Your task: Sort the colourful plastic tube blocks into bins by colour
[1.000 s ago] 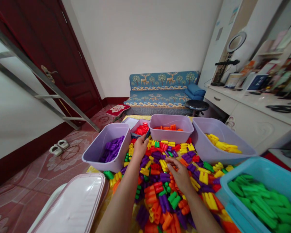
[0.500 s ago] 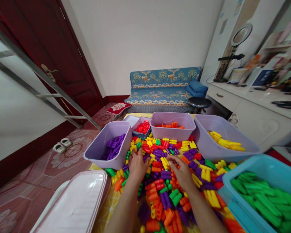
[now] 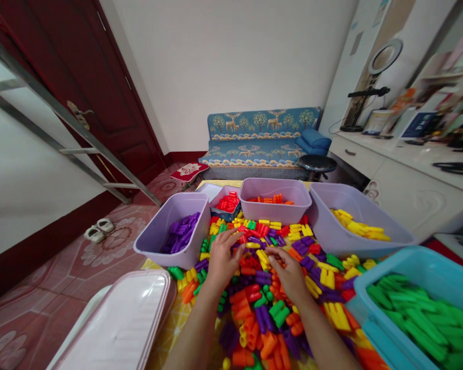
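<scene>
A heap of plastic blocks (image 3: 278,288) in red, orange, yellow, green and purple covers the table in front of me. My left hand (image 3: 220,259) reaches over the heap's far left part, fingers bent and apart above red and yellow blocks (image 3: 250,237). My right hand (image 3: 290,275) lies palm down on the middle of the heap. Its fingers are curled onto orange and yellow blocks, and what is under them is hidden.
Lilac bins ring the heap: purple blocks (image 3: 165,234) at left, red (image 3: 227,201), orange (image 3: 273,205), yellow (image 3: 355,226) at right. A blue bin (image 3: 416,267) of green blocks sits near right. A pink lid (image 3: 119,324) lies near left. Ladder, door, sofa and stool stand beyond.
My left hand drew back from the red-block bin to the heap, lay flat on it, and now stretches its fingers forward again. My right hand stayed put.
</scene>
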Available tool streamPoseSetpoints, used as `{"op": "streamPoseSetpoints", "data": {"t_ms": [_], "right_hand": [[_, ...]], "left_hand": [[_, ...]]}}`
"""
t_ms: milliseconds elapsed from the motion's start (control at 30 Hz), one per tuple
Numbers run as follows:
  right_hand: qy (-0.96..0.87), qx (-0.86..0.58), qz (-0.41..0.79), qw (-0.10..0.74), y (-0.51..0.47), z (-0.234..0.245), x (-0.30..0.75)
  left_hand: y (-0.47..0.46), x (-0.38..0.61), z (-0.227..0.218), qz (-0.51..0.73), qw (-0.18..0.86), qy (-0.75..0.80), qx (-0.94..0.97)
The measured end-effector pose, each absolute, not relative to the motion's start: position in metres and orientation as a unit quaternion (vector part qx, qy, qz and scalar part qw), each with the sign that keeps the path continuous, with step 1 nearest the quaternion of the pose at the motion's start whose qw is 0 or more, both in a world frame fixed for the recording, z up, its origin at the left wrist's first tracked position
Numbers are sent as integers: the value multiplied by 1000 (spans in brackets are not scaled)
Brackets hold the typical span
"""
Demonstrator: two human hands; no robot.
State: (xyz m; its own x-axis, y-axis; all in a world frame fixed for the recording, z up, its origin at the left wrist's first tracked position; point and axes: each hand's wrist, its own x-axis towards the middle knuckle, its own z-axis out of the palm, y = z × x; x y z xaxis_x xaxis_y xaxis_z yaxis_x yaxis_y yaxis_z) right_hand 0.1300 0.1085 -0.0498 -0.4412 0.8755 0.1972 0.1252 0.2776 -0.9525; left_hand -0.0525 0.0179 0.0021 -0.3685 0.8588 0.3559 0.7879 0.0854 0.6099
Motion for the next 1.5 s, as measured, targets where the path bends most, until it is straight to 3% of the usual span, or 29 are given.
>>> {"op": "streamPoseSetpoints", "data": {"t_ms": [67,233,467,767,967,1133,1300,1500], "right_hand": [[-694,-361,481,395,108,-49,130],[-689,-363,481,402,108,-49,129],[-692,-362,479,401,106,-47,130],[-692,-366,475,402,107,-48,129],[-688,-366,477,405,106,-47,129],[-693,-367,476,398,107,-50,130],[-703,-347,472,403,106,-48,131],[-723,-324,444,419,104,-45,132]], "left_hand": [[19,-58,-3,310,-29,812,494],[26,-64,-11,159,-59,897,408],[41,-64,-6,90,1,909,407],[30,-69,-8,154,53,894,417],[36,-62,-22,375,217,779,453],[39,-44,-20,465,270,655,532],[39,-32,-12,477,270,582,600],[40,-23,-12,432,203,615,627]]}}
